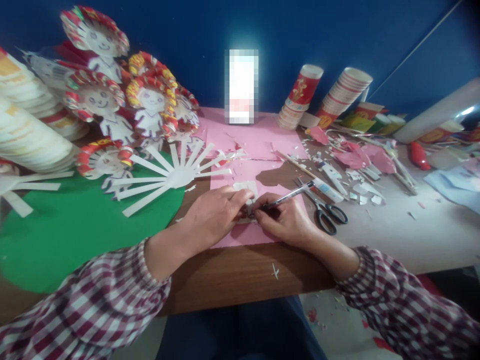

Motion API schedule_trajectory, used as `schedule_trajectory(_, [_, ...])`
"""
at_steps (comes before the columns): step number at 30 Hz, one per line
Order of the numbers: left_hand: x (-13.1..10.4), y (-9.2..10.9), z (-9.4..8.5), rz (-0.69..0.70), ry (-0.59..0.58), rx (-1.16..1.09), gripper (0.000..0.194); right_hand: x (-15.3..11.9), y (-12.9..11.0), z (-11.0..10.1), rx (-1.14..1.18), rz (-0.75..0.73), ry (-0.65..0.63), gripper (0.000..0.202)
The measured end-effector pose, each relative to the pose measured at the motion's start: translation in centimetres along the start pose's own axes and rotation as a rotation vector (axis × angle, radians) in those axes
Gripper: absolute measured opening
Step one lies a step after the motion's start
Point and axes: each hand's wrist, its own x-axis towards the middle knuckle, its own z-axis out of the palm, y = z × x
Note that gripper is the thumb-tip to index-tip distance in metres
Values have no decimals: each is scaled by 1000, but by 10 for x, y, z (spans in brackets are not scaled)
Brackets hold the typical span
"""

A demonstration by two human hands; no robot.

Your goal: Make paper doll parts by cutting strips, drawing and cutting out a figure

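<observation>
Paper dolls (98, 95), green disc (75, 225), scissors (325, 210), stacked cups (343, 92) — pink scraps (356, 157)

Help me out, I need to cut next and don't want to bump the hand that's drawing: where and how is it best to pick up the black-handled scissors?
Probably grip the scissors by the black loop handles, which lie nearest the table's front edge. Come from the right, since the right hand and its pen sit just left of them and the blades point back toward the glue tube.
</observation>
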Motion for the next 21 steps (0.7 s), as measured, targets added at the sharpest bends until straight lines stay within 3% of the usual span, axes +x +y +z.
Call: schedule_trajectory(21, [1,-1,1,-5,-6,4,22,0,0,0,7,-4,-5,10])
